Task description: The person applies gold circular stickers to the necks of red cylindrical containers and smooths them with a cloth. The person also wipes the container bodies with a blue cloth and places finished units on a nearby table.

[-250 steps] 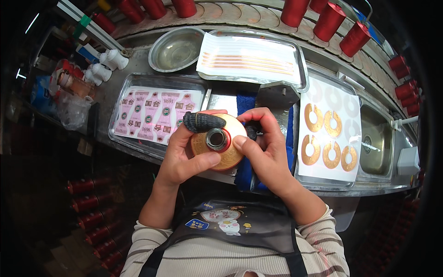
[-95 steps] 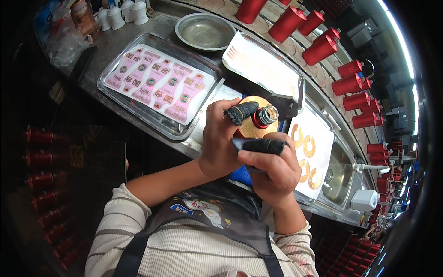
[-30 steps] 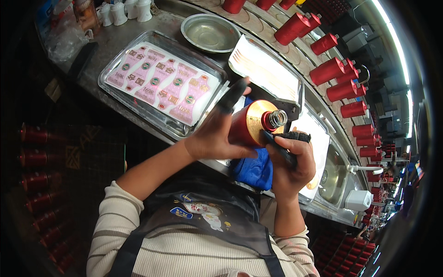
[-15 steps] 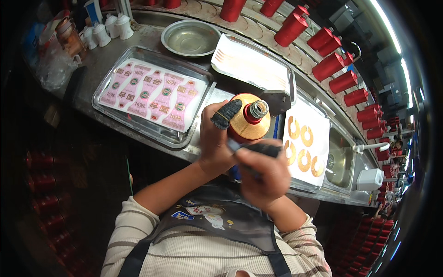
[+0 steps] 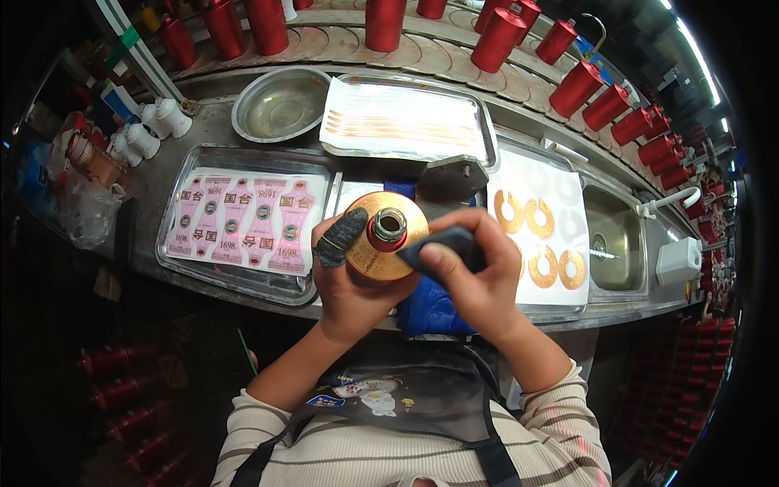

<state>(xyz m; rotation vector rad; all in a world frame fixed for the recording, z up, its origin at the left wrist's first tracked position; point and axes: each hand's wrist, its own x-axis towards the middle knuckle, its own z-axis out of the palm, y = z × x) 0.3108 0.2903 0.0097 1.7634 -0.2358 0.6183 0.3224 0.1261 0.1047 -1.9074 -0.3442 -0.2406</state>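
Below, steel counter (image 5: 203, 138), label trays, fingers (image 5: 333, 243) gripping gold bottle (image 5: 381, 243), red bottles behind.

A bottle (image 5: 385, 237) sits upright between the hands, the left hand (image 5: 350, 280) on its left, the right hand (image 5: 473, 272) on its right, above the near edge of the tabletop (image 5: 195, 142). Left of it lies a tray of labels (image 5: 243, 219); right of it, a sheet of rings (image 5: 540, 243), then a sink (image 5: 617, 239). Behind stand a bowl (image 5: 280, 104) and, to its right, another tray (image 5: 406, 120). A cloth (image 5: 434, 308) lies beneath the hands.
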